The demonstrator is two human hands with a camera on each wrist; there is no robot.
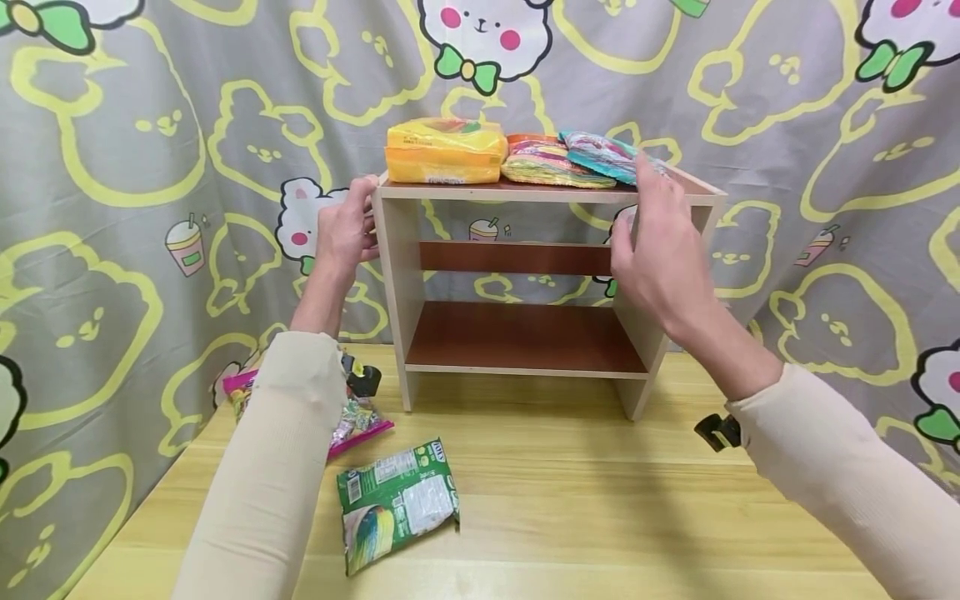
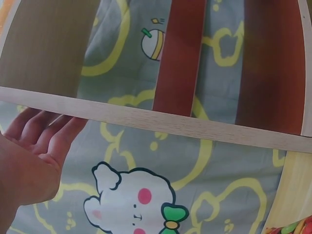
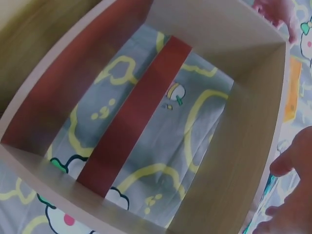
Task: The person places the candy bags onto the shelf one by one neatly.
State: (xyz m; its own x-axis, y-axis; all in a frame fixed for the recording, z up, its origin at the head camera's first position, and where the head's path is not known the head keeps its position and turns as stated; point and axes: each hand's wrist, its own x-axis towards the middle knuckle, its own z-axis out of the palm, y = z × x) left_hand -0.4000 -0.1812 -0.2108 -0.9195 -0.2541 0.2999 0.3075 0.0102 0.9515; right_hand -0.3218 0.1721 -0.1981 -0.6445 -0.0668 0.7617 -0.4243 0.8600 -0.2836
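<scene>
A small wooden shelf (image 1: 525, 337) with pale side panels and brown boards stands upright. At its upper left corner, my left hand (image 1: 347, 225) rests against the outer side panel; in the left wrist view the fingertips pass behind the pale edge. My right hand (image 1: 663, 250) is at the top right front edge, fingers reaching over a teal snack packet (image 1: 603, 156). That packet partly overlaps an orange-and-yellow packet (image 1: 551, 161) on the top board. Left of both sits a yellow package (image 1: 446, 152). The right fingertips' contact with the teal packet is partly hidden.
A green packet (image 1: 401, 504) lies on the wooden table (image 1: 570, 500) in front of the shelf. Left of it, a pink-edged bag (image 1: 360, 429) of wrapped sweets is partly behind the left sleeve. A patterned grey curtain (image 1: 247, 125) hangs behind the shelf.
</scene>
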